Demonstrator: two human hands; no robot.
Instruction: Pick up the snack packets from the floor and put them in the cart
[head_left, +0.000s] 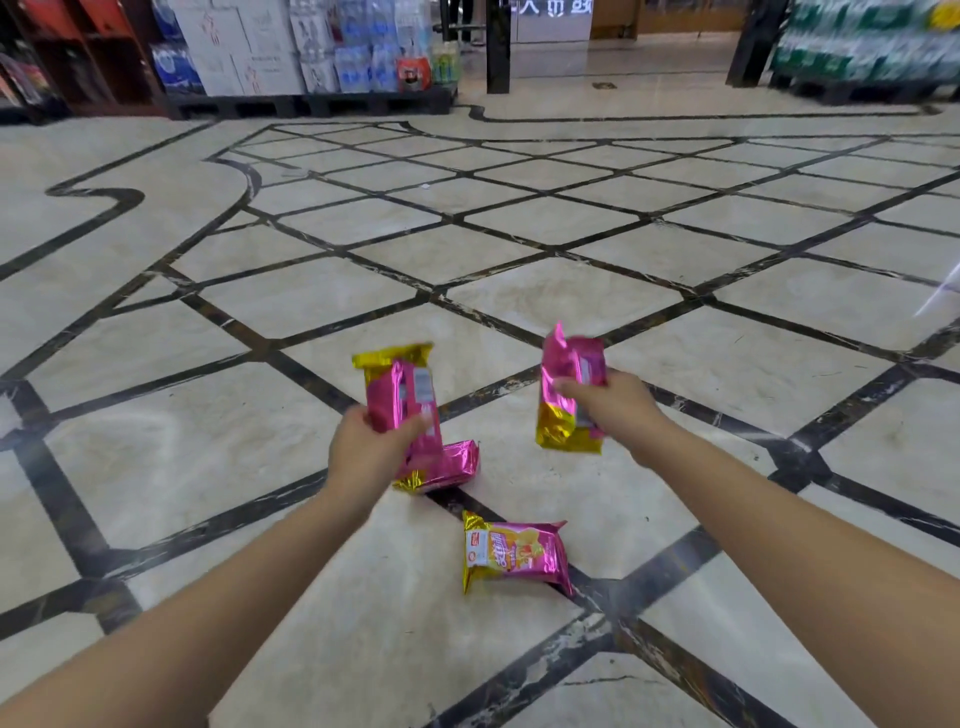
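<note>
My left hand (366, 449) grips a pink and gold snack packet (402, 389), held upright above the floor. In my right hand (613, 408) is a second pink and gold packet (569, 374), gripped near its middle with the gold end hanging down. Two more packets lie on the tiled floor: one (452, 467) just under my left hand, partly hidden by the held packet, and one (511, 556) face up nearer to me, between my arms. No cart shows in this view.
Beige floor tiles with dark stripes (519, 260) stretch ahead. Stacked bottled water and boxes (311, 52) stand on a dark pallet at the back left. Green drink packs (862, 47) sit at the back right, and a dark pillar (498, 47) stands between them.
</note>
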